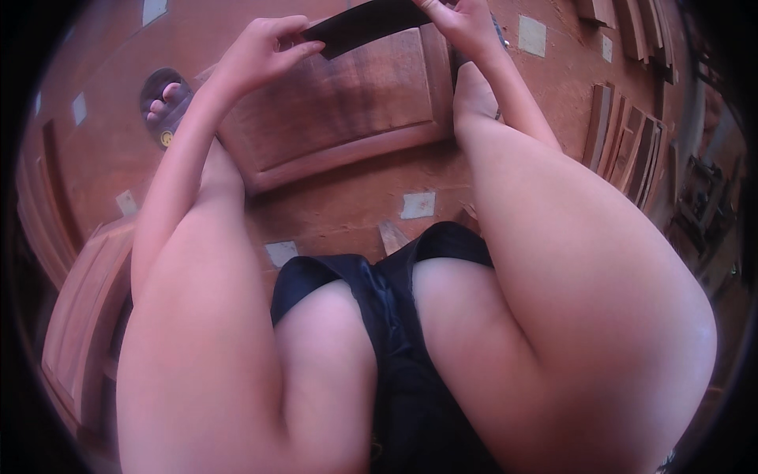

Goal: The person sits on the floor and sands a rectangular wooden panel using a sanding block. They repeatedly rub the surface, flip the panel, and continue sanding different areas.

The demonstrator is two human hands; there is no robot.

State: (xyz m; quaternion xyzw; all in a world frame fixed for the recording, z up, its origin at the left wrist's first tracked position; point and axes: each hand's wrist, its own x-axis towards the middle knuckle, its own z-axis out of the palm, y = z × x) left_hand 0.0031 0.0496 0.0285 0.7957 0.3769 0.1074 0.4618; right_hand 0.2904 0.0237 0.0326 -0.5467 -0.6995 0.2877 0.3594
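The black flat strip [367,30] lies between both hands, its long axis running slantwise across, nearly parallel to the near edge of the framed wooden panel [339,99]. The left hand [272,43] pinches the left end; the right hand [462,20], partly cropped, pinches the other, farther away. Whether strip and panel touch cannot be determined.

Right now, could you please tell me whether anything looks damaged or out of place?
Nothing clearly stands out: the wooden panel shows no obvious break, and the dark strip held over it looks untorn where visible.
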